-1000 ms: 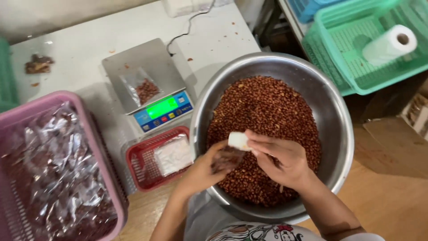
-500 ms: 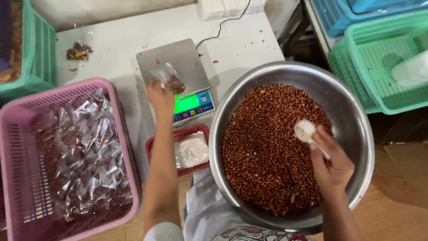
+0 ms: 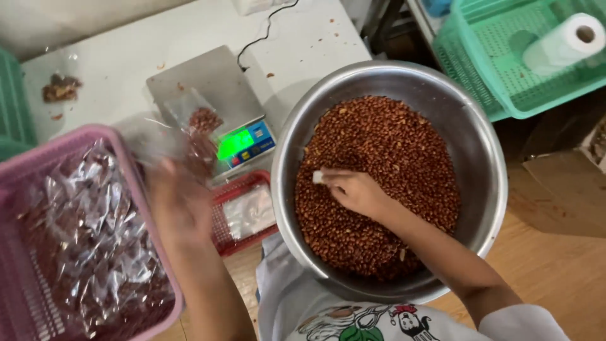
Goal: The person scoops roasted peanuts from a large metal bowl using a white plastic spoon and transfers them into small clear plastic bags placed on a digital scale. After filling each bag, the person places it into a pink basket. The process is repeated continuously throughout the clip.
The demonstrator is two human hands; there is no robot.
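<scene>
Surface (image 3: 113, 63), white, with loose crumbs. All places taken from the bowl.

Bowl (image 3: 480, 145): big round steel, right of centre, its near rim at the person's lap. Looks heavy when this full; smooth rim, best taken with two hands at opposite edges.

Nuts (image 3: 404, 151): red-brown, small, heaped inside the bowl nearly to its walls. Loose and dry, they will run off an open palm; better scooped than pinched.

Pink basket (image 3: 82, 136): far left of the bowl, packed with filled clear bags. Light plastic lattice, stiff at the rim.

Scale (image 3: 208, 82): just left of the bowl's far rim, steel pan, green display lit. A small bag (image 3: 202, 117) with a few nuts lies on the pan; thin film, limp and slippery, best held by its open edge.

Red tray (image 3: 218, 224): small, left of the bowl's near rim, below the scale; flat clear bags inside.

Green basket (image 3: 505, 95): right of the bowl, paper roll (image 3: 562, 41) lying in it.

Right hand (image 3: 356, 189): inside the bowl, resting on the nuts at their left-centre. Fingers closed on a small white scoop (image 3: 319, 177), which pokes out leftward and touches the nuts. Scoop looks light and rigid.

Left hand (image 3: 180, 202): left of the bowl, between pink basket and red tray, blurred. A clear bag (image 3: 189, 151) with nuts shows at its fingertips, over the scale's near edge; it seems pinched there, though the grip cannot be told.
</scene>
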